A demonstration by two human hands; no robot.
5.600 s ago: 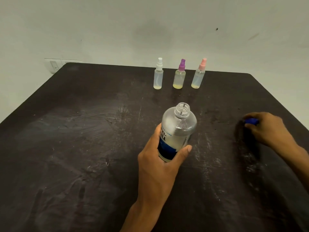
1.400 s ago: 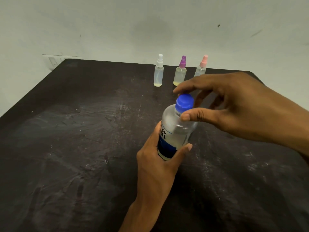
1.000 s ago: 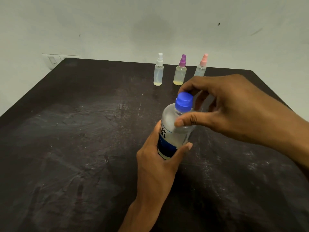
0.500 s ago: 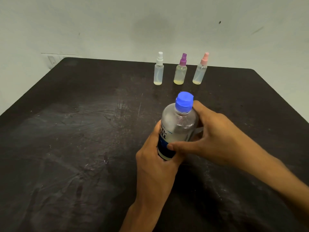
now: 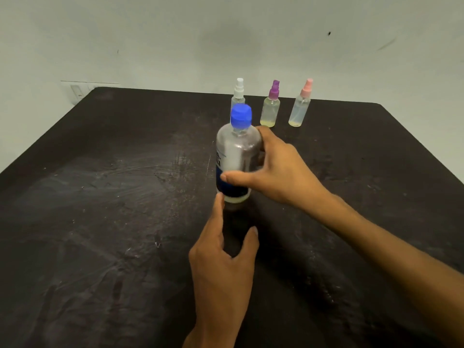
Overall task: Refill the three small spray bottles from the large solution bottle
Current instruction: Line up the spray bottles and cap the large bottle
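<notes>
The large clear solution bottle (image 5: 236,156) with a blue cap and a blue label is upright, blurred, and held around its body by my right hand (image 5: 278,169). My left hand (image 5: 223,257) is just below and in front of the bottle, fingers apart in a loose curve, holding nothing. Three small spray bottles stand in a row at the far edge of the table: a white-topped one (image 5: 238,92), partly hidden behind the large bottle's cap, a purple-topped one (image 5: 270,106) and a pink-topped one (image 5: 300,105). Each holds a little yellowish liquid.
The dark, scuffed table (image 5: 113,197) fills the view, with a pale wall behind it. A wall switch plate (image 5: 77,92) sits beyond the far left corner.
My right hand screwed the blue cap on, then dropped to the bottle's body. My left hand has let go, and the bottle has moved away from me toward the small bottles.
</notes>
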